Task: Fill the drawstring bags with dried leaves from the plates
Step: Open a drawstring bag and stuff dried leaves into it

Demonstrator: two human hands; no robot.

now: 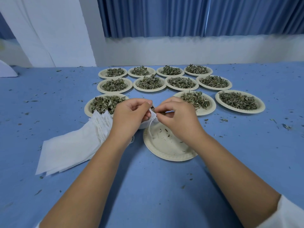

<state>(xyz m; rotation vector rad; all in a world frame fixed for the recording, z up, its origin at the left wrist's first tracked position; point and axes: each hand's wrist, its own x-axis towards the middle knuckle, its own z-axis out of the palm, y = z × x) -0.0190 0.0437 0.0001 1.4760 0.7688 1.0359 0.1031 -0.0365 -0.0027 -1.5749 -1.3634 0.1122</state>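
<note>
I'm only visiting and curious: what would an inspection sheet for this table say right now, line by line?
Surface: blue cloth-covered table.
Job's things: eleven paper plates heaped with dried leaves; one nearly empty plate nearest the person; one drawstring bag held above it; stack of empty bags at the left.
Clutter: leaf crumbs scattered over the cloth.
Hands: left hand grips the drawstring bag; right hand pinches at its mouth.
Cables: nothing seen.
Surroundings: blue curtain, white wall, white drape at the left.
</note>
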